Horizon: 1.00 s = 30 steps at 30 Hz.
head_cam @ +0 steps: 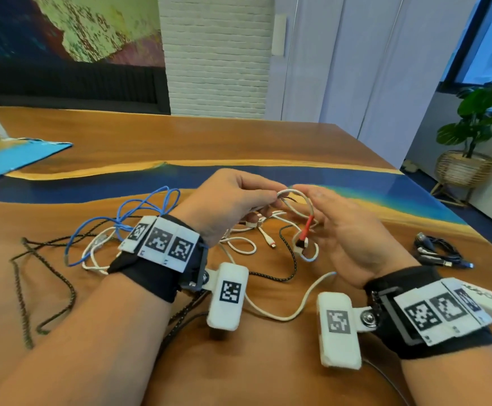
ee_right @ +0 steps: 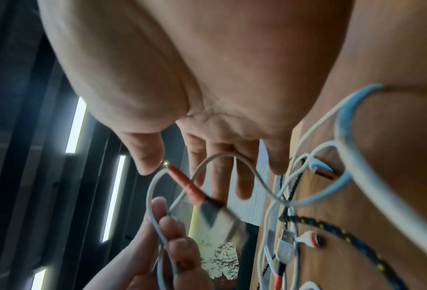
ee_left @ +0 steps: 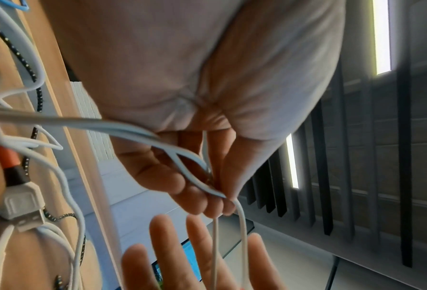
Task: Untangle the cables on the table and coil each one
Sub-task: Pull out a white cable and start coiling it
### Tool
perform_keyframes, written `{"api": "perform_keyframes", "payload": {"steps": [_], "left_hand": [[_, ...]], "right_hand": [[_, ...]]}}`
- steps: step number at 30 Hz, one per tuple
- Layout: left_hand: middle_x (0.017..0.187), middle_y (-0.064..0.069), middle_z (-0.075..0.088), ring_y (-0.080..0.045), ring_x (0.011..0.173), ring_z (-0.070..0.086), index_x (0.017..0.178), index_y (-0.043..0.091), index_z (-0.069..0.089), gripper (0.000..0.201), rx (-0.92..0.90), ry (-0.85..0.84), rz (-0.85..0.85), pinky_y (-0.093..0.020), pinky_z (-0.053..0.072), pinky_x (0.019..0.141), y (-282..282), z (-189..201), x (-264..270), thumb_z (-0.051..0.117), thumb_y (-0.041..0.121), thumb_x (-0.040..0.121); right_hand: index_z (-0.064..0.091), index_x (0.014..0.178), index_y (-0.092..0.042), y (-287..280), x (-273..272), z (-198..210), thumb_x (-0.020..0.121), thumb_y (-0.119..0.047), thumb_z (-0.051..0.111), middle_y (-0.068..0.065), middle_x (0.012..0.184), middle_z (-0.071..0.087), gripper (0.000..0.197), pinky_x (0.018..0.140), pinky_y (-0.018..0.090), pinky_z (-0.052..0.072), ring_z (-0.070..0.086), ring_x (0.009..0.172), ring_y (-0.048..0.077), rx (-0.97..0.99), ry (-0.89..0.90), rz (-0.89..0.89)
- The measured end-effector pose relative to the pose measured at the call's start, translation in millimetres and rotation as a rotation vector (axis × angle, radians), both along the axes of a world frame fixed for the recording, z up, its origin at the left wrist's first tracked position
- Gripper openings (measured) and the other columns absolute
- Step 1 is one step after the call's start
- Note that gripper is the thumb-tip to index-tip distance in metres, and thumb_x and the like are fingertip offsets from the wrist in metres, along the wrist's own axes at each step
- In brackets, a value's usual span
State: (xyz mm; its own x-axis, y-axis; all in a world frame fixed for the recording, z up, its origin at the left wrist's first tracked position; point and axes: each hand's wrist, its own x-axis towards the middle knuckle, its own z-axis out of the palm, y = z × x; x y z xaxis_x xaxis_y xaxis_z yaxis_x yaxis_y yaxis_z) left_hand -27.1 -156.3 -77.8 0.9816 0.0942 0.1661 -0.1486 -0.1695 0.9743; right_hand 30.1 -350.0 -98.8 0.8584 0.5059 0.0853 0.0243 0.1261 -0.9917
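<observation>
head view: left hand pinching a loop of thin white usb cable above the middle of the wooden table, right hand slack-fingered beside it (red-collared plug dangling between). blue cable and black braided cable tangled toward the left edge.
left wrist view: fingers curled round white strands.
right wrist view: fingers straight, gripping nothing.

Both forearms are bare. Each wrist wears a black fabric band carrying a row of white tags printed with black square codes. A white boxy camera with its own code hangs by a bracket, seemingly bolted.
</observation>
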Motion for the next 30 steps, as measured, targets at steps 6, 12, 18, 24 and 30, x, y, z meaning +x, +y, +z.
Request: {"api": "perform_keyframes", "payload": {"steps": [6, 12, 18, 24, 30], "left_hand": [[0.09, -0.014, 0.077, -0.019, 0.076, 0.069, 0.098, 0.011, 0.079, 0.019, 0.008, -0.043, 0.006, -0.026, 0.048, 0.058, -1.1, -1.9, -0.5, 0.067, -0.002, 0.093], [0.09, -0.015, 0.074, -0.034, 0.078, 0.073, 0.092, 0.008, 0.076, 0.031, -0.265, -0.018, -0.152, -0.035, 0.057, 0.067, -6.3, 4.0, -5.0, 0.047, -0.002, 0.099], [0.066, -0.01, 0.047, -0.022, 0.05, 0.035, 0.105, 0.007, 0.064, 0.027, -0.294, 0.056, -0.171, -0.029, 0.031, 0.045, -11.6, 1.0, -3.1, 0.038, 0.003, 0.1], [0.072, -0.008, 0.063, -0.019, 0.063, 0.058, 0.103, 0.003, 0.076, 0.034, -0.258, -0.061, 0.164, -0.033, 0.049, 0.064, 2.4, 3.2, 1.0, 0.043, 0.009, 0.103], [0.096, -0.017, 0.073, -0.03, 0.1, 0.073, 0.103, -0.007, 0.067, 0.027, -0.742, -0.29, 0.268, -0.034, 0.059, 0.092, 14.0, 8.6, 6.7, 0.041, -0.001, 0.1]], "right_hand": [[0.076, 0.11, -0.007, -6.8, 1.8, -0.7, 0.082, -0.02, 0.069, 0.006, 0.071, 0.059, 0.031, 0.061, 0.037, 0.05, 0.052, 0.063, 0.021, 0.032, 0.017, 0.051], [0.072, 0.098, -0.008, -4.0, 6.4, -4.1, 0.08, -0.003, 0.072, -0.001, 0.062, 0.065, 0.019, 0.041, 0.022, 0.039, 0.043, 0.041, 0.009, 0.059, 0.035, -0.064], [0.067, 0.099, -0.015, -8.9, 8.2, 1.0, 0.074, -0.009, 0.071, -0.006, 0.063, 0.056, 0.026, 0.058, 0.028, 0.037, 0.032, 0.049, 0.007, 0.317, 0.165, -0.111], [0.066, 0.082, -0.016, -22.0, 16.0, 6.0, 0.089, -0.025, 0.069, -0.004, 0.065, 0.024, 0.012, 0.064, 0.032, 0.035, 0.029, 0.054, 0.012, 0.629, 0.245, -0.267], [0.072, 0.089, -0.016, -26.9, 27.5, 1.9, 0.095, -0.02, 0.069, -0.007, 0.063, 0.054, 0.007, 0.074, 0.034, 0.049, 0.053, 0.065, 0.011, 0.251, 0.019, -0.519]]}}
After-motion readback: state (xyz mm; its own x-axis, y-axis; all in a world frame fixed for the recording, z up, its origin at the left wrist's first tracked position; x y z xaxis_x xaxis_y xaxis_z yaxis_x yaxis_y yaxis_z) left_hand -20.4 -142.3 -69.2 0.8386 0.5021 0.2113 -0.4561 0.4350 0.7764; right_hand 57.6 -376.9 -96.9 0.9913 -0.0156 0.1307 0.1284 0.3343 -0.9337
